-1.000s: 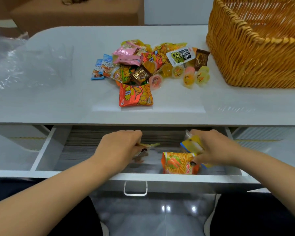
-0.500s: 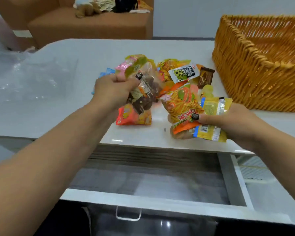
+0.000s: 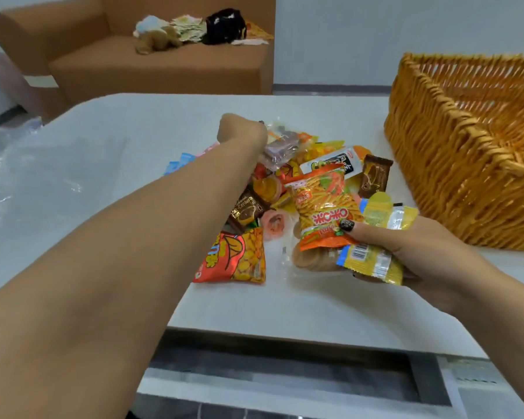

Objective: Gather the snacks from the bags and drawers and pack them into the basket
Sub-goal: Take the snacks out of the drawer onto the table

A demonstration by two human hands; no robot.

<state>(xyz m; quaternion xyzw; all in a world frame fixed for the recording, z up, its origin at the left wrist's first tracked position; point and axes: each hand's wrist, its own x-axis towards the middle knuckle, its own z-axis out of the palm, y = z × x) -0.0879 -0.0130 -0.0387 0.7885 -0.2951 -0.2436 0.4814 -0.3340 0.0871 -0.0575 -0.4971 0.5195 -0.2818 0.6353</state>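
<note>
A pile of snack packets [image 3: 291, 179] lies on the white table [image 3: 133, 176], left of the wicker basket [image 3: 466, 164]. My left hand [image 3: 242, 131] reaches over the pile's far side and holds a clear packet of brown pieces [image 3: 280, 145]; its fingers are hidden behind the wrist. My right hand [image 3: 412, 255] hovers over the table's near edge. It grips an orange stick-snack bag [image 3: 324, 213], a yellow packet [image 3: 372, 261] and a clear pack of round biscuits [image 3: 312, 258]. Below, the drawer [image 3: 285, 367] stands open and looks empty.
A clear plastic bag [image 3: 28, 176] lies on the table's left side. An orange-red snack bag [image 3: 233, 258] lies nearest the front edge. Behind the table stands a brown sofa [image 3: 152, 65] with clothes and a soft toy on it.
Both hands rose from the drawer with snacks and came over the table. My left hand has since moved farther out over the pile; my right hand stays near the front edge.
</note>
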